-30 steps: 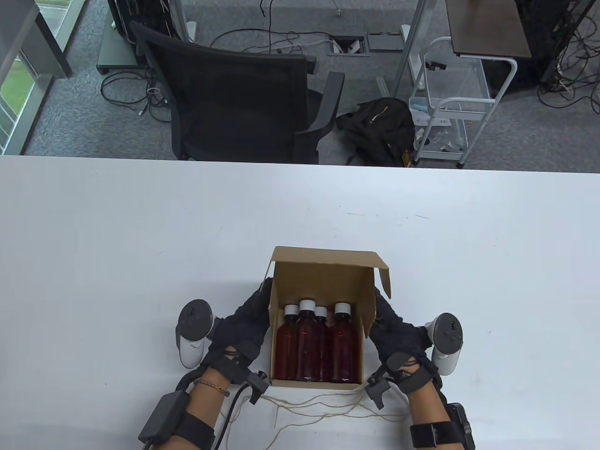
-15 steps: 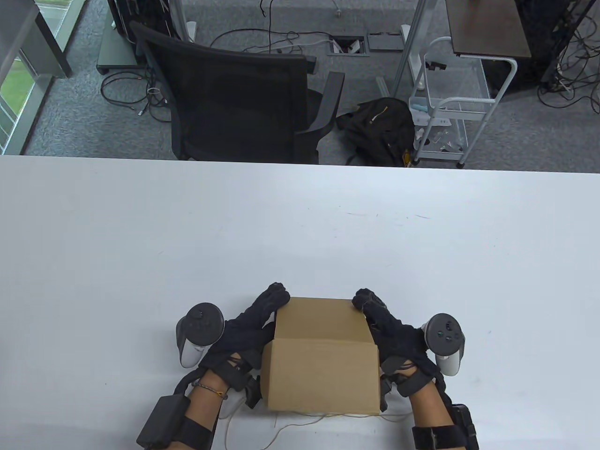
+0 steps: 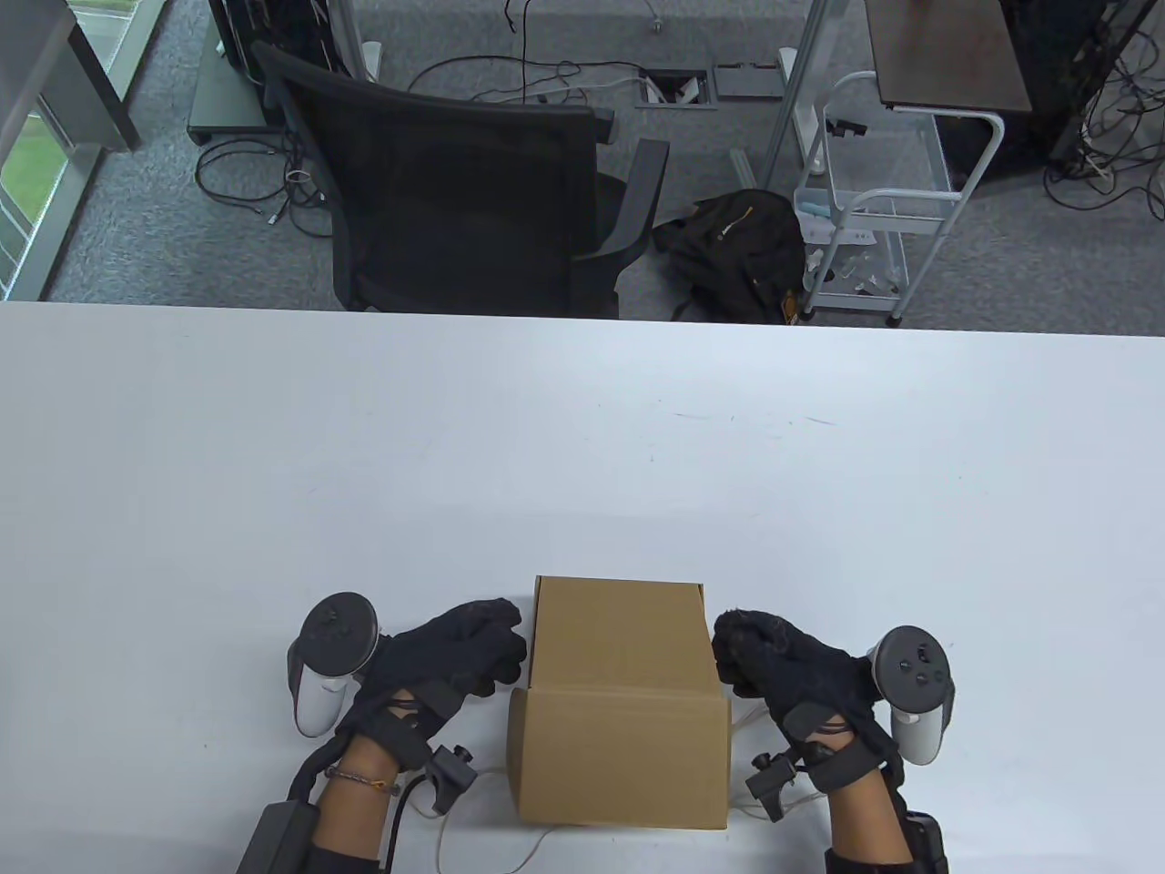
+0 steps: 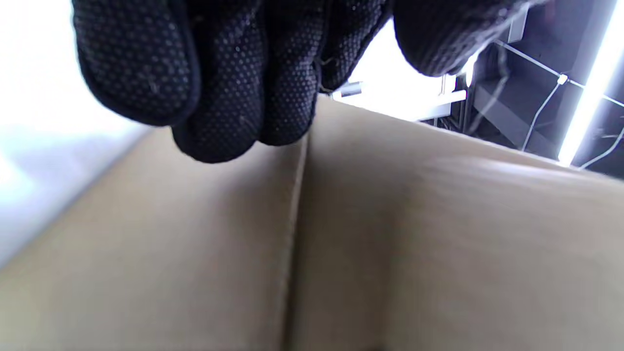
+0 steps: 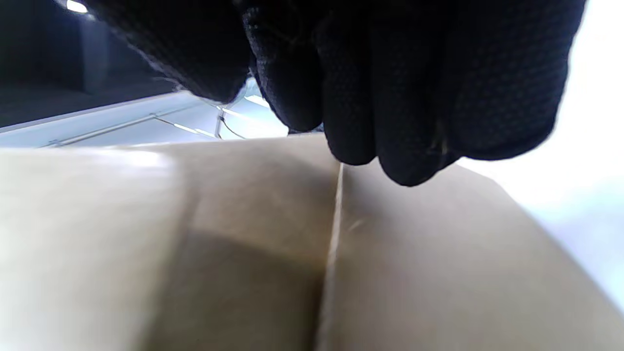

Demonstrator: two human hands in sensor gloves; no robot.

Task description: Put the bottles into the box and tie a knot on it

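The brown cardboard box (image 3: 619, 692) stands shut near the table's front edge, and the bottles inside it are hidden. My left hand (image 3: 496, 651) is curled into a fist against the box's left side. My right hand (image 3: 733, 655) is curled the same way against the right side. In each wrist view a thin pale string (image 4: 295, 219) (image 5: 334, 234) runs taut down the box wall (image 4: 438, 243) (image 5: 438, 273) from the curled fingers (image 4: 219, 97) (image 5: 399, 97). More string (image 3: 742, 719) shows by the box's lower right corner, and loose ends trail at the front.
The white table (image 3: 582, 437) stretches wide to the far side and to both sides of the box. Beyond its far edge stand a black office chair (image 3: 455, 182), a dark backpack (image 3: 728, 246) and a white cart (image 3: 874, 209).
The lid came down over the bottles and the box is now shut. Both hands left the lid's far corners, drew back along the sides and curled into fists there.
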